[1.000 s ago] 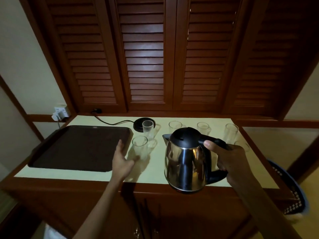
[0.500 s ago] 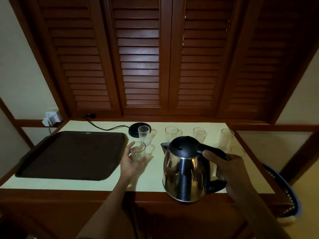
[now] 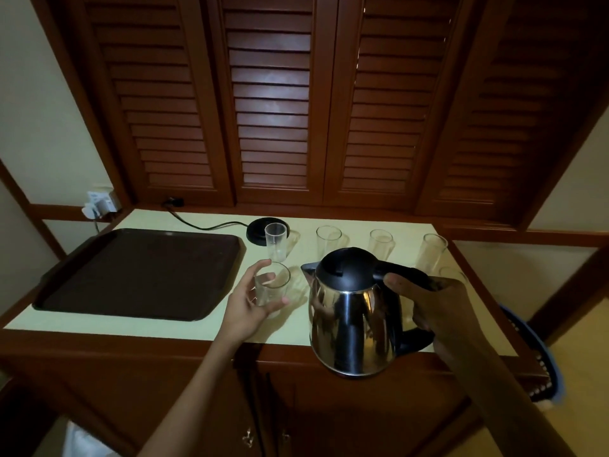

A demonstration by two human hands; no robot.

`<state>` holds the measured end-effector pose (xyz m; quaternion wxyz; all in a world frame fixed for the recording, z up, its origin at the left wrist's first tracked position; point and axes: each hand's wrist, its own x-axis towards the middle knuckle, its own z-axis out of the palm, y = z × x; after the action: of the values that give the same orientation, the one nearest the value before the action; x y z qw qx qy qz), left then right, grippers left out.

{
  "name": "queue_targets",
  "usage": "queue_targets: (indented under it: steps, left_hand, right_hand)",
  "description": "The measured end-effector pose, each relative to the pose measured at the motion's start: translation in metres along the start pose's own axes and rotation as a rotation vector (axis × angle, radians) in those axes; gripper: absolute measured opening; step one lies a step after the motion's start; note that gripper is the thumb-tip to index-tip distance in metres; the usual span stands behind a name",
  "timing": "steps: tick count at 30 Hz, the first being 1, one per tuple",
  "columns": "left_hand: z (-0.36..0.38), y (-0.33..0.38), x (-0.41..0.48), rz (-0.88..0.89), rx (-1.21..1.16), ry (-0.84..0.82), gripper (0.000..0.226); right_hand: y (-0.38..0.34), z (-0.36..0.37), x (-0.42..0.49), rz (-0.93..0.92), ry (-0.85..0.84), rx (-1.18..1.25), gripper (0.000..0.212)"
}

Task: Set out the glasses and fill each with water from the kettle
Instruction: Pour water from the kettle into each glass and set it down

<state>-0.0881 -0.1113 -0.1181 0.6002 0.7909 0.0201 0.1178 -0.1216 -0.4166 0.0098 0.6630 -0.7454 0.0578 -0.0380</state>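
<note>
So the right hand (image 3: 438,305) is wrapped tight around the black handle of the steel kettle (image 3: 356,318), held lower right of centre with the spout facing left. The left hand (image 3: 248,306) cups the nearest glass (image 3: 271,286) mid-frame, fingers loosely curled on it. Four more glasses (image 3: 328,240) line the back of the counter (image 3: 184,324), and the dark tray (image 3: 138,273) sits to the left.

The scene is dim and warm-toned, with a pale patch of light reflected on the middle louvred doors (image 3: 273,94). The countertop (image 3: 204,324) is the brightest surface. Soft shadows trail the glasses. The steel kettle (image 3: 356,324) carries streaky reflections. Wide-angle distortion bends the edges, the corners fall dark, and detail is soft and grainy
</note>
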Motion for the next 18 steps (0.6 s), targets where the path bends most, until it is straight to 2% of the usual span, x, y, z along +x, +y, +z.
queue_targets:
  steps: [5,7,11,12,14,16,18]
  left_hand:
    - [0.011,0.007,-0.019,-0.026,-0.042,-0.073,0.079]
    - [0.015,0.009,-0.025,-0.019,-0.051,-0.086,0.079]
    - [0.021,0.010,-0.032,-0.026,-0.074,-0.092,0.080]
    - [0.022,0.011,-0.033,-0.029,-0.083,-0.093,0.080]
    - [0.023,0.010,-0.034,-0.032,-0.092,-0.099,0.079]
    - [0.023,0.011,-0.035,-0.029,-0.095,-0.105,0.080]
    - [0.024,0.012,-0.035,-0.019,-0.092,-0.111,0.080]
  right_hand:
    - [-0.005,-0.002,-0.007,-0.003,-0.042,-0.022,0.096]
    - [-0.006,-0.002,-0.008,0.002,-0.056,-0.028,0.080]
    - [-0.014,-0.002,-0.013,0.010,-0.102,-0.033,0.032]
    - [-0.016,-0.002,-0.013,0.009,-0.108,-0.041,0.025]
    - [-0.019,-0.002,-0.014,-0.001,-0.099,-0.088,0.026]
    - [-0.022,-0.001,-0.016,-0.009,-0.090,-0.127,0.037]
    - [-0.026,-0.001,-0.018,-0.019,-0.091,-0.156,0.034]
